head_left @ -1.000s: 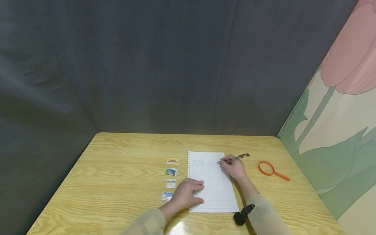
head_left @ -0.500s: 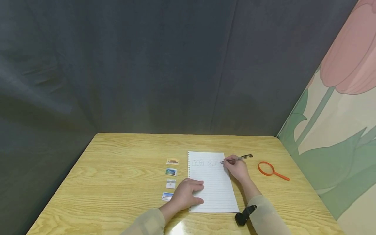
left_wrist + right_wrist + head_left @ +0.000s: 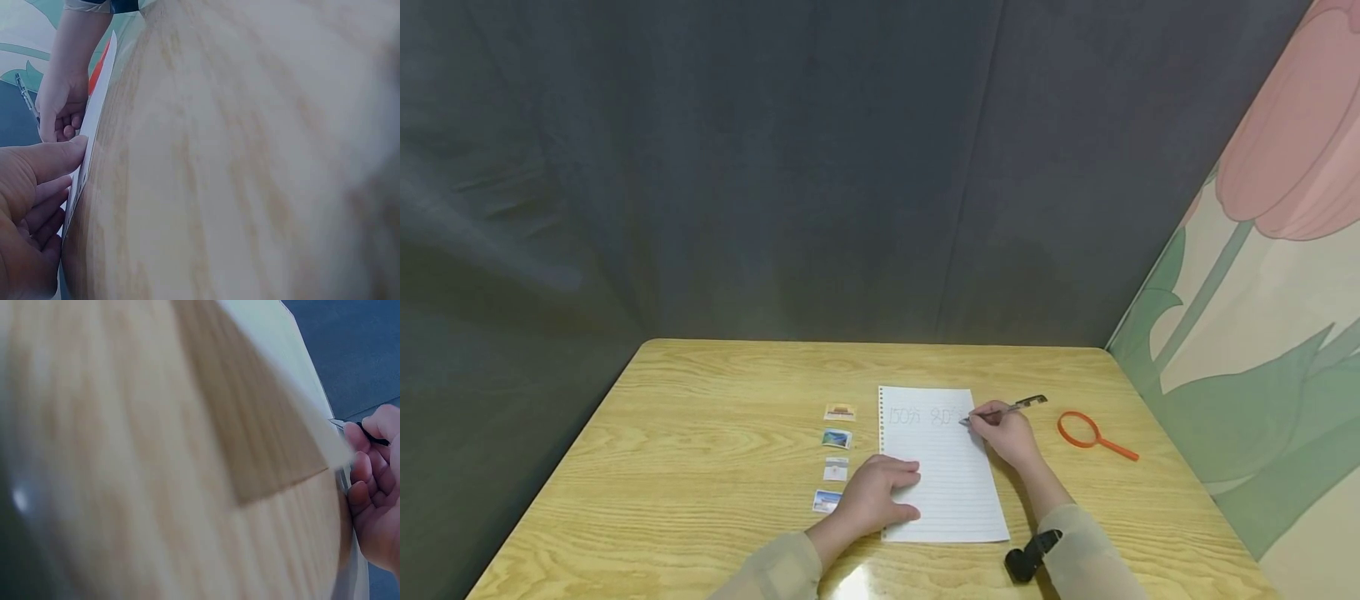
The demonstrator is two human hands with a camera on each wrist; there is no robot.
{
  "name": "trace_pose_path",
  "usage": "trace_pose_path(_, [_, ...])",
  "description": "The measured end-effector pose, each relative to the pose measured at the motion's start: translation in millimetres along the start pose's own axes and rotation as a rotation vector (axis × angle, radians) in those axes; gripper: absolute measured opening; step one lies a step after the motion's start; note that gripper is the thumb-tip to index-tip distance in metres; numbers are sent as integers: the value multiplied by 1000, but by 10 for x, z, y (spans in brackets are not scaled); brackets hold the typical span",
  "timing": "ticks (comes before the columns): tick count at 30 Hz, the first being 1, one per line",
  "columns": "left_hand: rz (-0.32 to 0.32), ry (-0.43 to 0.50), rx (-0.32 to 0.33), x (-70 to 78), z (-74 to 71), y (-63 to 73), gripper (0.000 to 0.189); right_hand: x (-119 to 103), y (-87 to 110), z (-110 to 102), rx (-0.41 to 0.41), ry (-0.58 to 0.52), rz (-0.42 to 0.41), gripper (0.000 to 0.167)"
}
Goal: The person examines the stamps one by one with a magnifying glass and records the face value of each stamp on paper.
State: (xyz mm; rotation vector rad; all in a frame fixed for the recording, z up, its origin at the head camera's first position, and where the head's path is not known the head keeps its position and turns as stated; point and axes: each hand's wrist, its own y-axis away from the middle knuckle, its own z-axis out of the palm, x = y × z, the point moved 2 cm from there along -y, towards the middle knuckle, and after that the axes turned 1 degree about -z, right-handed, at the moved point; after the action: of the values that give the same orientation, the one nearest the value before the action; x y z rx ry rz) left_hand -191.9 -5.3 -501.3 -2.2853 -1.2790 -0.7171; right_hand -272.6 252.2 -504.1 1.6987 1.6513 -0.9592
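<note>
A lined sheet of paper [image 3: 951, 492] with punched holes down its left edge lies on the table. Handwriting, "150" and "80" each followed by a small character, runs along its top. My right hand [image 3: 1009, 435] pinches a pen [image 3: 1028, 402], its tip at the end of the second group of writing. In the right wrist view the fingers [image 3: 362, 465] curl by the pen tip. My left hand [image 3: 876, 496] rests on the paper's left edge with fingers spread and relaxed; in the left wrist view its thumb [image 3: 56, 156] lies on the sheet.
Left of the paper, several small stamp-like pictures [image 3: 837, 438] stand in a column, the lowest partly behind the left hand. An orange magnifying glass [image 3: 1078, 429] lies to the right on the wooden table [image 3: 700, 450]. A dark curtain [image 3: 820, 183] hangs behind.
The pen tip and right hand have moved slightly right, then a little down, adding strokes after the second number. My left hand has stayed in place.
</note>
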Motion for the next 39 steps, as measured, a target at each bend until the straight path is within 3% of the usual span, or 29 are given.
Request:
trace_pose_path(7, [3, -4, -3, -21, 13, -5, 51, 4, -50, 31, 14, -37, 7, 15])
trace_pose_path(19, [-2, -7, -1, -21, 15, -9, 51, -11, -103, 62, 54, 67, -57, 12])
trace_pose_path(39, [-10, 4, 5, -7, 0, 2, 51, -38, -28, 98, -23, 20, 2, 12])
